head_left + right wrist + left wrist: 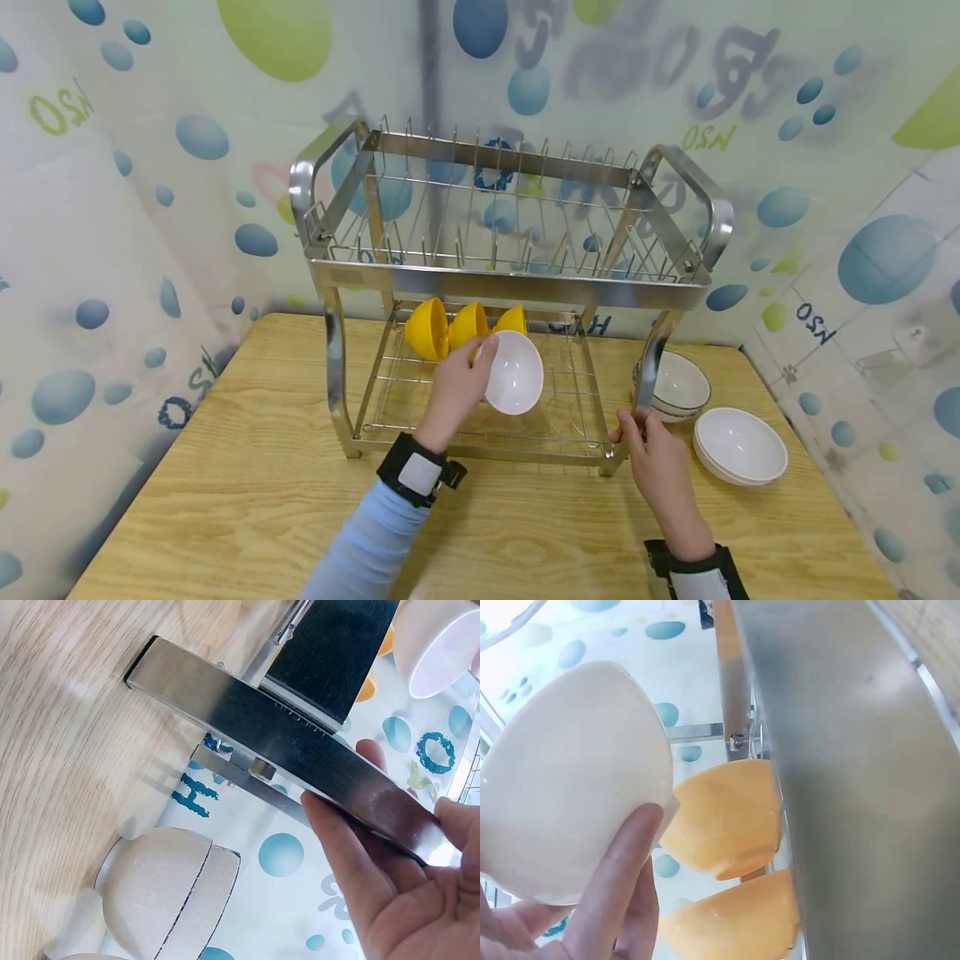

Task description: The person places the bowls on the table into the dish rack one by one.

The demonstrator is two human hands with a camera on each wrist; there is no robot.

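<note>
My left hand pinches a small white bowl above the lower shelf of a steel dish rack. The bowl is tilted, its inside facing the head camera; the left wrist view shows its outer wall. Behind it, yellow bowls stand on edge in a row along the back of the lower shelf. Two of these yellow bowls show in the left wrist view. My right hand grips the rack's front right leg low down, fingers and thumb around the metal.
To the right of the rack, dark-rimmed white bowls are stacked on the wooden table. A stack of plain white bowls sits nearer. The rack's upper tier has upright wire dividers. A patterned curtain hangs behind.
</note>
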